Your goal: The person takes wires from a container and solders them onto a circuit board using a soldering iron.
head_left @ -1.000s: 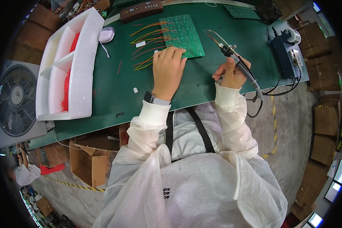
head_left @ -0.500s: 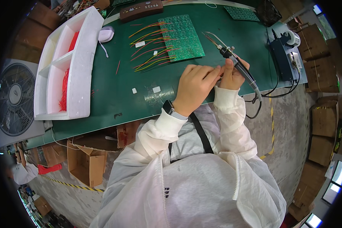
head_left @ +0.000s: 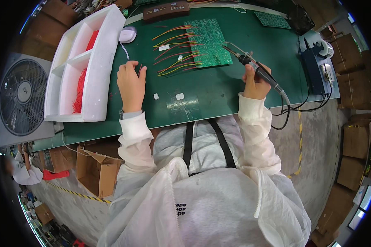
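Over the smooth green worktop (head_left: 218, 92), the right hand (head_left: 256, 82) is curled around a soldering iron (head_left: 272, 82), its slim grey handle slanting up to a thin metal tip. The left hand (head_left: 131, 86) has thumb and fingers parted about a thin red wire (head_left: 140, 69); contact is unclear. Beside it stands a grainy white foam tray (head_left: 98, 82). Farther off lies a flat, rectangular circuit board (head_left: 213, 43), flexible red and yellow wires (head_left: 173, 42) running out leftward.
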The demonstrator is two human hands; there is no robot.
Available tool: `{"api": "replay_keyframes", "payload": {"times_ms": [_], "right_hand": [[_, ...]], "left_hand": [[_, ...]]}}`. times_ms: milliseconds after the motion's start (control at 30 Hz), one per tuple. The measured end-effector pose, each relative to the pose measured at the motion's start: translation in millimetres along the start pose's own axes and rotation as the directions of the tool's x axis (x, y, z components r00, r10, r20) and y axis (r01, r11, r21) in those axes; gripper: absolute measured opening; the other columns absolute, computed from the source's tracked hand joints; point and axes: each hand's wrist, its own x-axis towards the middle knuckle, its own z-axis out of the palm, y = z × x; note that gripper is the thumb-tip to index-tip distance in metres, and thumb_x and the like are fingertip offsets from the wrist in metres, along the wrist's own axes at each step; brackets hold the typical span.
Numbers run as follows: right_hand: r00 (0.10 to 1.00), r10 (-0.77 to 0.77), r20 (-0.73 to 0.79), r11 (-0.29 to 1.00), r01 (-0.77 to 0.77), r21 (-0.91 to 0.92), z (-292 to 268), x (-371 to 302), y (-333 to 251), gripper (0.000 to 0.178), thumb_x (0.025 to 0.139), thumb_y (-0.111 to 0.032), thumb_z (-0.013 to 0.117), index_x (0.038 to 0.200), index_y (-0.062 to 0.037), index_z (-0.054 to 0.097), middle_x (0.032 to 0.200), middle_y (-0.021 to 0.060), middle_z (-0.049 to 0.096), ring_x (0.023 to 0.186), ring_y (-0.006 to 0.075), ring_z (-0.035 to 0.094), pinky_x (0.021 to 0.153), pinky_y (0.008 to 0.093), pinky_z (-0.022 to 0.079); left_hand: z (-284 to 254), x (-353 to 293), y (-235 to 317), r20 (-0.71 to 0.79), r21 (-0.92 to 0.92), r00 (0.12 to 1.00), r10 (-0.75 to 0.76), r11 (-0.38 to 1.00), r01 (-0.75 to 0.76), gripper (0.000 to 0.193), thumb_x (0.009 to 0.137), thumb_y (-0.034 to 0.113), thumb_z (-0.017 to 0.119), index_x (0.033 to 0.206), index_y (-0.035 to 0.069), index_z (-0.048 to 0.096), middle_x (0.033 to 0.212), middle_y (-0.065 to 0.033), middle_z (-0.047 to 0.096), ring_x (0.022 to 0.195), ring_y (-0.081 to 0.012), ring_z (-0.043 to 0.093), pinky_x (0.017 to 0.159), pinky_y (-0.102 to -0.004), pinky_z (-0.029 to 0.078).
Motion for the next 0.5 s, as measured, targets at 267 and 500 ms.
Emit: {"api": "replay_keyframes", "payload": {"times_ms": [267,500], "right_hand": [[1.000,0.012,-0.010,1.000,-0.012,-0.012,-3.2,-2.9,0.1,0.031,0.076,-0.019,0.069,0.092,0.0011,0.052,0.069,0.0051,0.055,0.053,0.0091,0.051,0.050,0.0204,0.043],[0.998,0.051,0.027,0.999,-0.051,0.003,-2.9,-2.6,-4.9,0.028,0.077,-0.016,0.068,0.092,0.0014,0.052,0.073,0.0068,0.056,0.057,0.0104,0.053,0.053,0.0218,0.046]], "left_hand": [[18.8,-0.1,-11.1,-0.051,0.246,0.995,0.088,0.966,-0.073,0.009,0.082,0.012,0.053,0.085,0.005,0.049,0.084,-0.0102,0.050,0.079,-0.0286,0.050,0.067,-0.0390,0.040],[8.6,-8.1,60.4,-0.004,-0.568,0.994,0.107,0.818,-0.090,0.007,0.083,0.007,0.051,0.087,0.003,0.047,0.078,-0.0121,0.052,0.066,-0.0260,0.054,0.059,-0.0328,0.044]]}}
